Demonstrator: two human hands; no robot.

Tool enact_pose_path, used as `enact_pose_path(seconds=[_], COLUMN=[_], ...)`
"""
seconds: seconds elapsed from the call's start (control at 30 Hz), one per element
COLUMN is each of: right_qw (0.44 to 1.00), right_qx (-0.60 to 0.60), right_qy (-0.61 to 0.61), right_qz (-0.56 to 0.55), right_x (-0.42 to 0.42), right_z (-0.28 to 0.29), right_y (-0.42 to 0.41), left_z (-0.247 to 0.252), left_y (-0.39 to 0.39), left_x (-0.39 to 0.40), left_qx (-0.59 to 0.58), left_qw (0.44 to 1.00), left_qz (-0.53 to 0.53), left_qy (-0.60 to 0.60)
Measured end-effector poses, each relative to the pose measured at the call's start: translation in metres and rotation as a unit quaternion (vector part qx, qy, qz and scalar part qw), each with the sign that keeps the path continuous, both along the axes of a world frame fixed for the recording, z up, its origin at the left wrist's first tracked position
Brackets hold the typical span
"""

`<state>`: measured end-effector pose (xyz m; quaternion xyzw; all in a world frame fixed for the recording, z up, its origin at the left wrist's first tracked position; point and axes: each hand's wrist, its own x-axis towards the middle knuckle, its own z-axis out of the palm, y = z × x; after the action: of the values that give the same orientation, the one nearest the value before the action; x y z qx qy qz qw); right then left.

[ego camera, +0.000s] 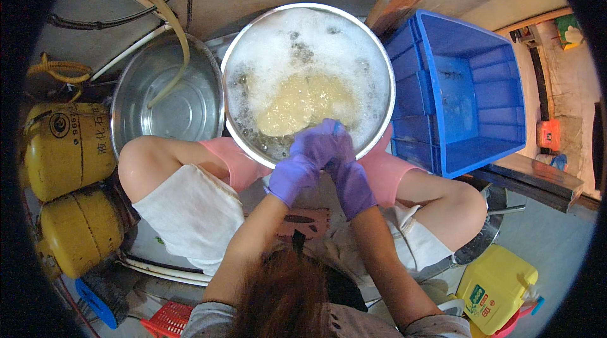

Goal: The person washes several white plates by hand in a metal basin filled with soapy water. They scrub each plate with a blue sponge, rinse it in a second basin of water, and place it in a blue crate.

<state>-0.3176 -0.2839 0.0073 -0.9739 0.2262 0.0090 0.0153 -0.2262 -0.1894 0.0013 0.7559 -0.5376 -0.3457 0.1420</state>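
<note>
Before me stands a large round metal basin (388,115) filled with soapy water (303,105). White foam (317,29) covers its far side and edges, while cloudy yellowish water shows through the middle. My left hand (308,150), in a purple rubber glove, and my right hand (339,148), gloved alike, are pressed together over the basin's near rim. Their fingertips reach towards the water. The fingers are blurred and overlap, so I cannot tell whether anything is between them.
At left, a yellowish hose (182,48) hangs into a second metal basin (216,101). Yellow gas cylinders (71,148) lie beyond my left knee. A blue plastic crate (419,91) is at right. A yellow jug (500,286) and a red plastic basket (168,319) are lower down.
</note>
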Motion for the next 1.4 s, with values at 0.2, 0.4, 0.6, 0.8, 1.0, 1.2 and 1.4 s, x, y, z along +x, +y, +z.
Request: enact_pose_path(seconds=[0.2,0.4,0.6,0.8,1.0,1.2,1.4], right_qw=[0.428,0.415,0.351,0.374,0.891,0.881,0.330], right_qx=[0.741,0.743,0.767,0.709,0.334,0.385,0.845], right_qy=[-0.390,-0.440,-0.441,-0.402,-0.235,-0.254,-0.330], right_qz=[-0.340,-0.286,-0.305,-0.444,-0.200,-0.107,-0.262], right_x=[0.004,0.014,0.011,0.018,0.005,0.003,0.016], right_z=[-0.010,-0.020,-0.021,-0.038,-0.048,-0.012,0.031], right_y=[0.000,-0.004,-0.002,-0.004,0.007,0.007,-0.011], left_z=[0.004,0.011,-0.007,0.032,0.057,0.044,0.041], left_y=[-0.034,-0.025,-0.020,-0.039,-0.023,-0.013,-0.033], left_x=[0.041,0.081,0.103,0.062,0.040,0.038,0.087], left_qx=[-0.023,-0.227,-0.203,-0.134,-0.122,-0.145,-0.172], left_qw=[0.979,0.886,0.923,0.959,0.966,0.929,0.811], left_qz=[0.197,0.333,0.292,0.150,0.159,0.238,0.439], left_qy=[0.045,0.229,0.151,0.199,0.164,0.243,0.346])
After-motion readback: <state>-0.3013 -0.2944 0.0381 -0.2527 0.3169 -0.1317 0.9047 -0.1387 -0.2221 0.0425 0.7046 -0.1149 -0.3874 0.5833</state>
